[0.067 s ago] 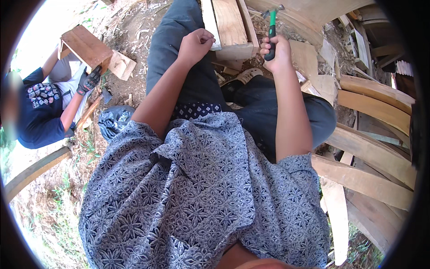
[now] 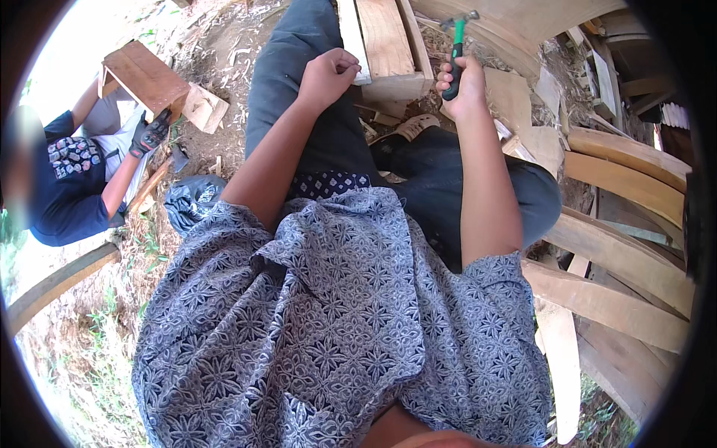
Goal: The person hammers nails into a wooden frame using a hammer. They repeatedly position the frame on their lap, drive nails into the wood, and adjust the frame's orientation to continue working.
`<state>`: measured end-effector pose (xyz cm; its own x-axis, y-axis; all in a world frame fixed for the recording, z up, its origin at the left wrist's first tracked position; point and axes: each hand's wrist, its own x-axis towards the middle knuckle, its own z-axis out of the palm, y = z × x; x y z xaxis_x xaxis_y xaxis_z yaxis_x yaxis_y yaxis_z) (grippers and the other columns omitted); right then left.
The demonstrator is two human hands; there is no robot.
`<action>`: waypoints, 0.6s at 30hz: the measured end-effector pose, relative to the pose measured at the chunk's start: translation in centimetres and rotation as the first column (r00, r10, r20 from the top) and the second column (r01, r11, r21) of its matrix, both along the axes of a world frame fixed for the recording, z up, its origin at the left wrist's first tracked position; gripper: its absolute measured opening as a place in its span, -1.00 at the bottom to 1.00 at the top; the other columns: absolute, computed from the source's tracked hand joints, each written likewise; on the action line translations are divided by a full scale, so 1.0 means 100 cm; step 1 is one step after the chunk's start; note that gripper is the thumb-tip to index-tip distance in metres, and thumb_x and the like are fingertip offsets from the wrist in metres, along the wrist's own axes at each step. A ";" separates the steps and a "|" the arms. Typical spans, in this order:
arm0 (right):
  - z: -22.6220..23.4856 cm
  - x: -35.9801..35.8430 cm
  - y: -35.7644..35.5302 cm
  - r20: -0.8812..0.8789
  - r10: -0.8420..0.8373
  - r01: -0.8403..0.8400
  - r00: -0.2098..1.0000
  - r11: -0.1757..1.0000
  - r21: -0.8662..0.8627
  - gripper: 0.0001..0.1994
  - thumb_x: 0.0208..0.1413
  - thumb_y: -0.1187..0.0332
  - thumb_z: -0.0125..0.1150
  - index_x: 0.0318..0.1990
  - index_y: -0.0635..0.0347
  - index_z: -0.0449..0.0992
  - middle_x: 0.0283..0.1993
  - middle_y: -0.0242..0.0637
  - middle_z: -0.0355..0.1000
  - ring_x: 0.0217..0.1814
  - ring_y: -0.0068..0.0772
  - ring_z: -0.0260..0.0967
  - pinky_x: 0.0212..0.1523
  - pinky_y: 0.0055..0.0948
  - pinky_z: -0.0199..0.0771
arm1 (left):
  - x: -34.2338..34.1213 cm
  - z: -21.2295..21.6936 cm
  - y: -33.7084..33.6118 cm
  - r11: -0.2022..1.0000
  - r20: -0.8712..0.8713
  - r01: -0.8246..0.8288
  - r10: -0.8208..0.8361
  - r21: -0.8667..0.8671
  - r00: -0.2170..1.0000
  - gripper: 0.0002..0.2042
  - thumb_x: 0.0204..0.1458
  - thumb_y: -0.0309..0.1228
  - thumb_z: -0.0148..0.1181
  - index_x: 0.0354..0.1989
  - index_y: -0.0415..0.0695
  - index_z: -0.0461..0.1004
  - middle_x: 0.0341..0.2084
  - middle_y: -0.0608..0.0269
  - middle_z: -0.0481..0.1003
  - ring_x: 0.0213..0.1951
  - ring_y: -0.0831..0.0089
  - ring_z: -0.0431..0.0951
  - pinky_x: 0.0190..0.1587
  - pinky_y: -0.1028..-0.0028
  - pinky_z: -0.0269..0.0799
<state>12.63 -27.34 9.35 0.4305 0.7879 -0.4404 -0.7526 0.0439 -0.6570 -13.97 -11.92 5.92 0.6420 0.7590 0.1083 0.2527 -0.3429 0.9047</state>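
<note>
My right hand (image 2: 467, 88) grips the black handle of a hammer (image 2: 457, 51) with a green neck and a metal head, held up to the right of a wooden box-like piece (image 2: 385, 37). The fingers of my left hand (image 2: 327, 77) are pinched together at the piece's near left corner, beside a pale strip (image 2: 352, 37) along its edge. Whatever they pinch is too small or hidden to make out. My legs lie on either side of the piece's near end.
At the left, a gloved co-worker (image 2: 78, 168) holds a brown wooden box (image 2: 142, 71). Curved wooden boards (image 2: 620, 250) are stacked at the right. Wood shavings (image 2: 231, 52) litter the ground, and a dark plastic bag (image 2: 190, 201) lies by my left elbow.
The hammer's head has tipped slightly to the right. My left hand keeps its pinch at the corner of the wooden piece.
</note>
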 end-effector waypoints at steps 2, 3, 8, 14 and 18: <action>-0.005 -0.018 0.013 0.263 -0.122 0.174 0.957 0.967 -0.184 -0.79 0.17 0.39 0.21 -0.12 0.25 0.35 -0.43 -0.31 0.41 -0.58 -0.51 0.34 -0.61 -0.39 0.36 | -0.004 0.004 -0.002 1.000 -0.008 -0.003 0.003 0.000 1.000 -0.80 0.13 -0.33 0.34 -0.18 -0.19 0.62 -0.31 0.22 0.70 -0.23 0.48 0.69 -0.11 0.46 0.57; -0.011 -0.025 0.014 0.412 -0.111 0.239 0.904 0.932 -0.272 -0.77 0.18 0.37 0.24 -0.13 0.26 0.35 -0.45 -0.32 0.41 -0.59 -0.51 0.34 -0.62 -0.40 0.36 | -0.006 0.005 -0.003 1.000 -0.021 -0.011 0.011 -0.001 1.000 -0.81 0.13 -0.34 0.34 -0.18 -0.19 0.62 -0.31 0.22 0.69 -0.23 0.48 0.69 -0.11 0.46 0.57; -0.030 -0.051 0.012 0.624 -0.140 0.458 0.769 0.802 -0.384 -0.67 0.17 0.27 0.37 -0.20 0.33 0.37 -0.52 -0.28 0.40 -0.63 -0.47 0.35 -0.63 -0.41 0.41 | -0.008 0.005 -0.002 0.999 0.038 -0.035 0.035 0.013 0.999 -0.83 0.10 -0.39 0.35 -0.20 -0.20 0.63 -0.32 0.22 0.69 -0.24 0.49 0.69 -0.10 0.46 0.57; -0.037 -0.052 0.011 0.618 -0.126 0.458 0.776 0.786 -0.415 -0.60 0.16 0.25 0.39 -0.10 0.40 0.37 -0.52 -0.27 0.38 -0.65 -0.45 0.35 -0.65 -0.41 0.42 | -0.006 0.005 -0.003 0.999 0.056 -0.031 0.029 0.035 0.998 -0.84 0.10 -0.39 0.35 -0.22 -0.20 0.62 -0.32 0.22 0.69 -0.24 0.48 0.69 -0.08 0.47 0.56; -0.036 -0.056 0.013 0.656 -0.117 0.492 0.746 0.760 -0.424 -0.57 0.16 0.25 0.38 -0.06 0.44 0.36 -0.45 -0.23 0.42 -0.63 -0.44 0.38 -0.63 -0.41 0.46 | -0.004 0.006 -0.005 0.997 0.033 -0.033 0.030 0.074 0.999 -0.84 0.12 -0.37 0.35 -0.23 -0.18 0.63 -0.31 0.24 0.69 -0.23 0.48 0.69 -0.08 0.46 0.54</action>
<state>7.06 -26.04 5.71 0.9065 0.2676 -0.3266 -0.2443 -0.2985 -0.9226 -14.38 -12.38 6.48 0.6132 0.7678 0.1855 0.2363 -0.4024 0.8845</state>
